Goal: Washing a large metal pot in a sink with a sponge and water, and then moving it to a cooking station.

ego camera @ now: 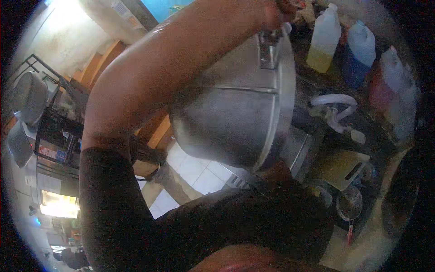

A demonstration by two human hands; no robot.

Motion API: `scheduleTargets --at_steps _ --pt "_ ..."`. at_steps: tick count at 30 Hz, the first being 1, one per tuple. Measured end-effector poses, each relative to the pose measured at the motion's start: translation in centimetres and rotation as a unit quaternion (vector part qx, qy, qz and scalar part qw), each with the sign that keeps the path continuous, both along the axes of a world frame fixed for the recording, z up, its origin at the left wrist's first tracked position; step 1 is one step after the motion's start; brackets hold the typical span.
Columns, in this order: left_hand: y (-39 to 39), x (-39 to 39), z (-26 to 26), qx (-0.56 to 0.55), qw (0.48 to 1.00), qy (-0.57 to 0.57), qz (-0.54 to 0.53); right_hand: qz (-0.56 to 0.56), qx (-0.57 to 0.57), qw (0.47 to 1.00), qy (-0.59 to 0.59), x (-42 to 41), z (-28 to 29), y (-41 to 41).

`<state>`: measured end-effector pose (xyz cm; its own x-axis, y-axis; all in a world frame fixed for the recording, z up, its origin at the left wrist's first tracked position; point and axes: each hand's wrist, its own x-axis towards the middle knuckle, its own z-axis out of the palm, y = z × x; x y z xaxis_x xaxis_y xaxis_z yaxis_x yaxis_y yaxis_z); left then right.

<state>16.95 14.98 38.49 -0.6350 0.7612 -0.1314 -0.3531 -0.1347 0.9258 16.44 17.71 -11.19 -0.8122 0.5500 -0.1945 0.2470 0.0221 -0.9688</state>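
A large metal pot is tilted on its side before me, with its rim turned to the right and the tiled floor visible beyond its lower edge. My left arm reaches across it, and my left hand is at the rim beside a riveted handle, its fingers blurred but closed there. At the opposite side of the rim is my right hand, dark and mostly hidden by the pot and shadow; its fingers cannot be made out.
Plastic jugs with yellow and blue liquid stand at upper right, above a curved white faucet. A cutting board and a round strainer lie at lower right. A black rack holding metal pots is at left.
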Motion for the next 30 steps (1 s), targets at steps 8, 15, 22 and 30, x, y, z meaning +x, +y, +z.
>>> scheduleTargets --at_steps 8,15,22,30 --pt "-17.2 -8.8 -0.1 0.044 0.998 0.019 -0.033 0.002 -0.071 0.997 0.041 3.4 1.2 0.6" --pt "-45.6 -10.9 -9.2 0.231 0.961 -0.05 0.144 -0.042 0.143 0.989 0.011 -1.4 9.2 -0.1" --pt "-73.9 -10.4 -23.8 0.218 0.829 -0.094 0.506 0.127 0.222 0.966 0.043 -13.3 17.2 -19.3" --pt "-101.2 -1.2 -40.7 0.055 0.631 -0.238 0.736 0.378 0.503 0.774 0.069 -31.1 12.4 -54.9"
